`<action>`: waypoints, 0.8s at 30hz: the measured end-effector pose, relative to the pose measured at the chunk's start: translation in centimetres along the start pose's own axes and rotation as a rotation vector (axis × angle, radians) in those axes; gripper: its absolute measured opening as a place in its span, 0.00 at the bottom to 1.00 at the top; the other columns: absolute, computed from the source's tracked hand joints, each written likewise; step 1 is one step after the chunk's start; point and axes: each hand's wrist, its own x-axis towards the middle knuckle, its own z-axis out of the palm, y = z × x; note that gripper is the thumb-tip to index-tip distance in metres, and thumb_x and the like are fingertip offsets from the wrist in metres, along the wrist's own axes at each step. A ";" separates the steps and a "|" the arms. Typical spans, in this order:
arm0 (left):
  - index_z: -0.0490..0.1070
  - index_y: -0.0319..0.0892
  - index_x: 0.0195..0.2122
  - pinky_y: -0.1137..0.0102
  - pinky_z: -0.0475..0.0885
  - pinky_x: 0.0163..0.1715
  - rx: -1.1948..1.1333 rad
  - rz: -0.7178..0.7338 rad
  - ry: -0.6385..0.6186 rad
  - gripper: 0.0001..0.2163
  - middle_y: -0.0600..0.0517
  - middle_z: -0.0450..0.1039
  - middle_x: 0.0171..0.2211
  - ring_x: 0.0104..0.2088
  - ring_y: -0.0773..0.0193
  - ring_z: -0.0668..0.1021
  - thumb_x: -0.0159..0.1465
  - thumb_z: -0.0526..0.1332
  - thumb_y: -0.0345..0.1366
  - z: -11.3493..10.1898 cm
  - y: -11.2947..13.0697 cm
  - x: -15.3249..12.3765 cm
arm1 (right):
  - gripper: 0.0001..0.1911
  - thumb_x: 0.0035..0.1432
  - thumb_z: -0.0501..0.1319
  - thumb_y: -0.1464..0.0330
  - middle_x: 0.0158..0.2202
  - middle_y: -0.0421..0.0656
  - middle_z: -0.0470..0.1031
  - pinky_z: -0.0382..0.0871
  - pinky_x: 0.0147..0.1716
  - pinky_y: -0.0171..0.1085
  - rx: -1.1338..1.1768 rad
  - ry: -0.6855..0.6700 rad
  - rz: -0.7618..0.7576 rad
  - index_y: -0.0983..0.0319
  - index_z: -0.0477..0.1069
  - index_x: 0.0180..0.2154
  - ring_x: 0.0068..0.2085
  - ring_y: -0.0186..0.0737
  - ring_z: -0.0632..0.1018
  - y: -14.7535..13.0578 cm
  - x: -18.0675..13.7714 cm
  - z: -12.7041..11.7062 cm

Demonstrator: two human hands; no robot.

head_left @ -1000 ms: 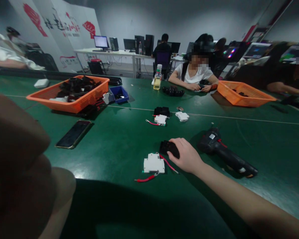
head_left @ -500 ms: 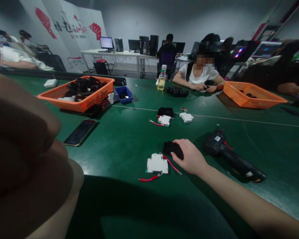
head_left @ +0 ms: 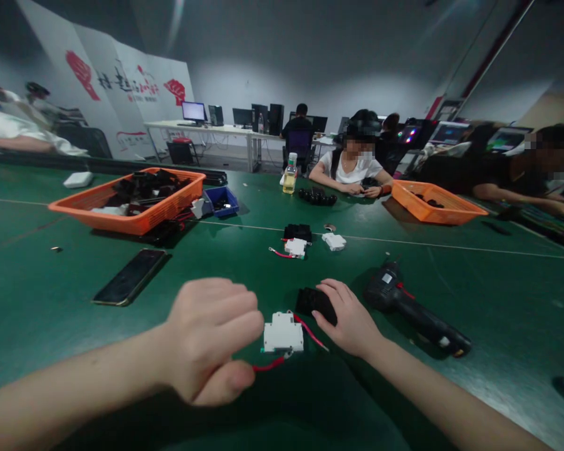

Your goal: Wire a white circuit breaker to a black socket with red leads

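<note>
Head view: left fingers [head_left: 232, 310] curl tight — any hold unclear — while right fingers [head_left: 334, 292] clasp a black block [head_left: 314, 303]

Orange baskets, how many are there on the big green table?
2. One orange basket is on the left, beyond the phone; the other is on the right, beyond the drill. Both show plainly.

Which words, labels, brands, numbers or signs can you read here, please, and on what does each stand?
Nothing is readable.
White banner: black and red characters, too blurred; two red fist emblems.
Power screwdriver: white labels, too small.
Nearest circuit breaker: no lettering shows.
</note>
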 end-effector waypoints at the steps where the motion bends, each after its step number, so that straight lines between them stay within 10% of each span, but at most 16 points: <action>1: 0.63 0.44 0.27 0.63 0.62 0.23 0.011 0.017 -0.015 0.25 0.49 0.65 0.24 0.25 0.61 0.68 0.71 0.37 0.51 -1.8 0.0 5.5 | 0.22 0.62 0.60 0.64 0.56 0.55 0.67 0.70 0.54 0.57 -0.009 0.019 -0.003 0.61 0.62 0.56 0.56 0.56 0.70 -0.1 -0.4 -0.2; 4: 0.59 0.44 0.25 0.63 0.57 0.19 -0.041 0.101 -0.058 0.21 0.53 0.61 0.20 0.20 0.64 0.62 0.72 0.37 0.41 -3.0 1.8 12.6 | 0.22 0.61 0.60 0.65 0.57 0.55 0.66 0.69 0.55 0.58 -0.010 0.080 -0.030 0.60 0.63 0.56 0.58 0.57 0.69 -0.5 -1.6 -0.8; 10: 0.59 0.45 0.24 0.63 0.54 0.19 -0.055 0.181 -0.145 0.17 0.53 0.63 0.19 0.19 0.64 0.63 0.71 0.43 0.38 1.4 2.3 7.8 | 0.19 0.59 0.60 0.69 0.53 0.54 0.70 0.73 0.51 0.53 0.028 0.060 -0.263 0.59 0.66 0.52 0.55 0.54 0.72 -1.1 -1.9 -1.5; 24: 0.57 0.45 0.25 0.63 0.56 0.22 -0.063 0.099 -0.128 0.18 0.51 0.65 0.20 0.20 0.63 0.65 0.70 0.38 0.38 1.4 0.2 8.4 | 0.11 0.52 0.62 0.70 0.53 0.54 0.71 0.72 0.52 0.52 0.069 -0.054 -0.414 0.60 0.68 0.40 0.54 0.53 0.73 -1.7 -2.0 -2.4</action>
